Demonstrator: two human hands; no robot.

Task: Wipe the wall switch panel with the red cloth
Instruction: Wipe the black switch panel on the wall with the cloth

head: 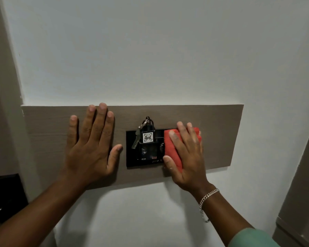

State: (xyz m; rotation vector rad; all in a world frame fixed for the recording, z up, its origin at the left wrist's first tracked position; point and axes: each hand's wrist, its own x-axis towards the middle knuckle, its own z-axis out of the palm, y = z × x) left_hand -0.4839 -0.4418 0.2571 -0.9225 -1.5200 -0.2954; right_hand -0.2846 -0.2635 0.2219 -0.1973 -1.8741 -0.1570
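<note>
A black switch panel is set into a brown wooden board on the white wall. A folded red cloth lies pressed against the panel's right part, under my right hand, whose fingers are spread flat over it. The cloth and hand hide the right end of the panel. My left hand rests flat on the board left of the panel, fingers apart, its thumb tip close to the panel's left edge, holding nothing.
A black key fob with a tag reading 406 and a key hang over the panel's upper middle. A dark door handle fitting is at the lower left. A brown door frame edge runs down the right.
</note>
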